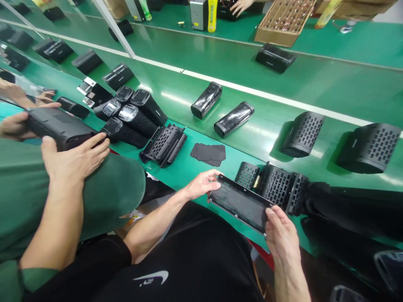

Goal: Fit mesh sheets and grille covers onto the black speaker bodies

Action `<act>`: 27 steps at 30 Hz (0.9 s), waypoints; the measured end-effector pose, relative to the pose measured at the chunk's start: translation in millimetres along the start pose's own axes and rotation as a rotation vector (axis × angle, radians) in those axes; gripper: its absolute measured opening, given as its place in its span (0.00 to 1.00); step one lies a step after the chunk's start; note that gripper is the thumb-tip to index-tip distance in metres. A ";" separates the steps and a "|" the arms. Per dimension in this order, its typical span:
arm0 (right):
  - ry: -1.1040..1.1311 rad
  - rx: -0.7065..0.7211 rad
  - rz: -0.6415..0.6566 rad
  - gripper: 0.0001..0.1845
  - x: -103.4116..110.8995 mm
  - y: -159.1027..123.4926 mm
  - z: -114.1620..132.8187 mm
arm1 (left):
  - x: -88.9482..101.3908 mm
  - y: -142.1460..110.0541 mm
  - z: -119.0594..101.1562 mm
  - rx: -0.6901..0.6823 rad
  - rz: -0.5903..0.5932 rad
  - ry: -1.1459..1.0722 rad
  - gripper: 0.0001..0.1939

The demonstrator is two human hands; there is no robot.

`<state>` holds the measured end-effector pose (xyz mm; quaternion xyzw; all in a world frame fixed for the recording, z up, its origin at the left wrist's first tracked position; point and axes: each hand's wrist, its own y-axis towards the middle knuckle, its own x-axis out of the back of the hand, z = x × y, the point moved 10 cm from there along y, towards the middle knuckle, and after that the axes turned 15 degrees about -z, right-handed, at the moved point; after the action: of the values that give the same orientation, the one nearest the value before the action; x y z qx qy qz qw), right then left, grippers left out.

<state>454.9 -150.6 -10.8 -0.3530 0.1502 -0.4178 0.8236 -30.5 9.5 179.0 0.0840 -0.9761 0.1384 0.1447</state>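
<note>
The thumb and fingers of your left hand (201,185) pinched one end of the black panel (239,203), and those of your right hand (281,230) pinched the other. Its long axis sloped down from left to right, its recessed face (rimmed all round) turned up toward you. Your left forearm reached diagonally inward; your right rose steeply. The panel hung above the green bench's (185,170) near edge, between dark sheets (208,153) and perforated shells (277,184).

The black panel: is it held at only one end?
No, the left grip holds one end of the black panel and the right grip the other.
</note>
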 end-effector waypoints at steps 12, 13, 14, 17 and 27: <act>-0.056 -0.049 -0.010 0.34 -3.3 10.5 -3.2 | 114.9 18.8 38.3 0.281 -0.337 -0.144 0.60; -0.064 -0.048 -0.008 0.34 -3.7 10.6 -3.2 | 120.1 20.8 34.6 0.283 -0.358 -0.129 0.63; -0.071 -0.046 -0.005 0.34 -3.9 10.9 -3.2 | 125.2 22.7 30.8 0.278 -0.384 -0.112 0.65; -0.099 -0.043 -0.011 0.35 -1.5 12.7 -4.3 | 106.0 25.7 22.4 0.232 -0.380 -0.058 0.59; -0.101 0.045 -0.035 0.32 1.9 17.3 5.5 | -215.2 -24.9 72.4 0.163 0.242 -0.108 0.23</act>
<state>469.1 -142.7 -19.0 -0.3575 0.0926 -0.4171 0.8305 158.9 -8.7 52.8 -0.0154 -0.9710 0.2290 0.0672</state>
